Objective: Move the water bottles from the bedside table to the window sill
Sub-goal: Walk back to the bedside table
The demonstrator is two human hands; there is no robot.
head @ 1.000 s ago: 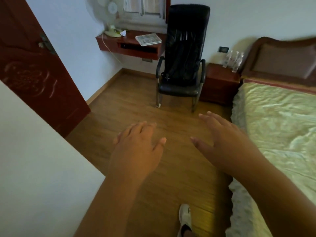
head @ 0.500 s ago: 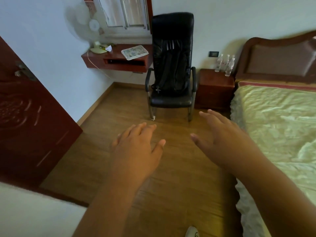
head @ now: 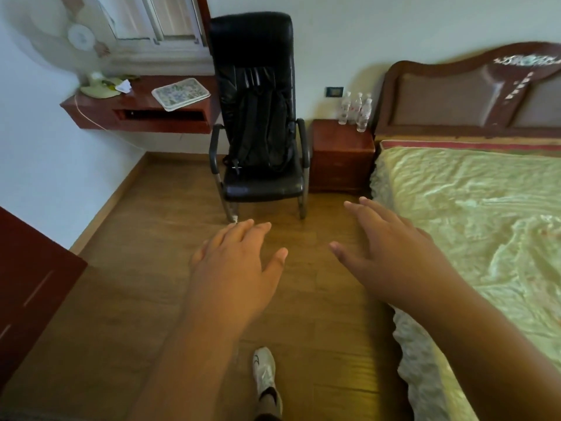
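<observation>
Three clear water bottles [head: 355, 110] stand upright at the back of the red-brown bedside table [head: 340, 144], next to the headboard. The window sill [head: 158, 60] runs under the window at the top left, above a wall shelf. My left hand [head: 233, 268] is stretched out palm down over the wooden floor, fingers apart, holding nothing. My right hand [head: 382, 250] is held the same way beside the bed's edge, also empty. Both hands are far short of the bedside table.
A black chair [head: 258, 123] with a backpack on it stands between the wall shelf [head: 136, 113] and the bedside table. A fan [head: 79, 38] and a patterned tray [head: 180, 93] sit on the shelf. The bed [head: 473, 214] fills the right; a dark door [head: 27, 287] is at left.
The view has moved forward into the room; the chair, bedside table and bottles are nearer and the door has slid off to the left. Both hands keep the same pose.
</observation>
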